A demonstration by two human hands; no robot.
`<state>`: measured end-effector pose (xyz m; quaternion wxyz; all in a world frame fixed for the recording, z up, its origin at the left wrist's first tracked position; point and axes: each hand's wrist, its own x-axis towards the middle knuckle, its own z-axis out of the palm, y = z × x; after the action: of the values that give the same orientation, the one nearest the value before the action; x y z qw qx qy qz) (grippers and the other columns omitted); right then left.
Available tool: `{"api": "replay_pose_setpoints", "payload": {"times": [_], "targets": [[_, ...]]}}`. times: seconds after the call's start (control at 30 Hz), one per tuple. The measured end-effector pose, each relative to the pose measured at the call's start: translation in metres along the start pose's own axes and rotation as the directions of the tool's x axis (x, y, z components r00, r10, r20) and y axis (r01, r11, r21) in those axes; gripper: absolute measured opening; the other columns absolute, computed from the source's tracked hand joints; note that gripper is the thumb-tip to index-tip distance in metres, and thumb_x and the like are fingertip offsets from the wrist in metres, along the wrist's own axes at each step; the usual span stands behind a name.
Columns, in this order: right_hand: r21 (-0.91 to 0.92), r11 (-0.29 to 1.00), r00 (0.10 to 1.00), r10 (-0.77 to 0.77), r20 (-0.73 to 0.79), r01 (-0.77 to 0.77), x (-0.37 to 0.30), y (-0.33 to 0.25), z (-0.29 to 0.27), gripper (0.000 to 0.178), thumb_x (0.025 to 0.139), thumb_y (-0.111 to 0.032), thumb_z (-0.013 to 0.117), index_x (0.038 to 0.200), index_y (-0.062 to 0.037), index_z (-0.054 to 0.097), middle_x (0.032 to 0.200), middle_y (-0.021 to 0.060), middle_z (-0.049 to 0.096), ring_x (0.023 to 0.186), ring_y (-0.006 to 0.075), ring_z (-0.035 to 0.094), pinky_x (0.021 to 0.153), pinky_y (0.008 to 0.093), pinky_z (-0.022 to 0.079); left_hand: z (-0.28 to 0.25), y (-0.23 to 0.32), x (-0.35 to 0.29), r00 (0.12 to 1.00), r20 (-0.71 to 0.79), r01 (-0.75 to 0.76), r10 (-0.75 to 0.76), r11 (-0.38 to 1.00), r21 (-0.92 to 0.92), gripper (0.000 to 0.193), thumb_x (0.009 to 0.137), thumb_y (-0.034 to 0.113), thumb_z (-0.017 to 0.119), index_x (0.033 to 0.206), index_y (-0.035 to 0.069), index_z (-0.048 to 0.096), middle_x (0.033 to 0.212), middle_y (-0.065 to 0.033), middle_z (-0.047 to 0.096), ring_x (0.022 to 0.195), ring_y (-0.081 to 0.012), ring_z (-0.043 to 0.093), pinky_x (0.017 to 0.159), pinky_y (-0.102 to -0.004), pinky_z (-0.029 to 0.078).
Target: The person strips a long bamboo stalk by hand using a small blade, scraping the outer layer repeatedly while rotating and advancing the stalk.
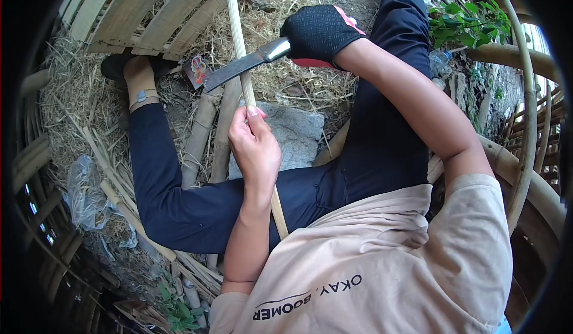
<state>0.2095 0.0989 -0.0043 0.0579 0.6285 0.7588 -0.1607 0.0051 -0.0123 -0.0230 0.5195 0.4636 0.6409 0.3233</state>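
My bare left hand (255, 146) is closed around a long pale bamboo strip (236, 26), thumb pressed along it. The strip runs from the top edge of the view down past my wrist, its lower end (279, 214) reaching my shirt above my thigh. In a black glove with a pink-red side, my right hand (322, 35) grips a broad-bladed knife (236, 71). The handle is mostly hidden in the glove. The dark blade crosses the strip a little above my left hand, its tip pointing left.
Between my legs lies a flat grey stone (292, 134). Bamboo poles (200, 131) and dry shavings (71, 107) cover the ground. Bamboo slats (143, 11) stand at the upper left, a clear plastic bag (86, 191) lies left, and curved poles (528, 95) rise at the right.
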Motion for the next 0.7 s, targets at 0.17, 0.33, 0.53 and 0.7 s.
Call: {"api": "replay_pose_setpoints", "payload": {"times": [0.17,0.33,0.53,0.7], "targets": [[-0.028,0.998,0.997,-0.065,-0.050,0.064,0.015,0.010,0.002,0.014,0.078,-0.025,0.071,0.088,-0.0158,0.077,0.080,0.0116,0.073,0.078,0.0313,0.073,0.072,0.0427,0.058,-0.002,0.002,0.001,0.999,-0.001,0.040,-0.040,0.999,-0.028,0.026,0.109,0.017,0.043,0.089,0.005,0.054,0.060,0.0058,0.039,0.051,-0.0030,0.034,0.048,-0.0258,0.027],[-0.026,0.997,0.993,-0.078,-0.090,0.076,0.018,0.010,0.002,0.016,0.078,-0.026,0.072,0.090,-0.0157,0.077,0.081,0.0118,0.073,0.080,0.0318,0.073,0.073,0.0428,0.058,-0.002,0.004,0.001,1.000,0.002,0.031,-0.031,0.999,-0.037,0.027,0.111,0.020,0.042,0.091,0.006,0.053,0.062,0.0090,0.034,0.051,0.0002,0.028,0.045,-0.0226,0.020],[0.010,0.995,0.994,0.096,-0.048,-0.096,0.027,0.016,-0.036,0.019,0.066,-0.025,0.073,0.080,-0.0133,0.079,0.077,0.0167,0.073,0.072,0.0347,0.074,0.068,0.0449,0.059,-0.002,0.005,-0.002,0.999,0.003,0.039,-0.039,0.999,-0.033,0.026,0.111,0.020,0.042,0.091,0.006,0.053,0.062,0.0089,0.035,0.051,0.0006,0.029,0.046,-0.0224,0.020],[-0.106,0.969,0.955,0.197,-0.221,-0.224,0.064,0.056,-0.055,0.026,0.077,-0.030,0.064,0.085,-0.0097,0.078,0.082,0.0200,0.073,0.078,0.0357,0.074,0.070,0.0454,0.058,-0.001,0.004,-0.008,1.000,-0.020,0.008,-0.009,1.000,-0.010,0.026,0.110,0.019,0.043,0.091,0.006,0.054,0.061,0.0092,0.036,0.051,0.0008,0.029,0.046,-0.0225,0.021]]}}
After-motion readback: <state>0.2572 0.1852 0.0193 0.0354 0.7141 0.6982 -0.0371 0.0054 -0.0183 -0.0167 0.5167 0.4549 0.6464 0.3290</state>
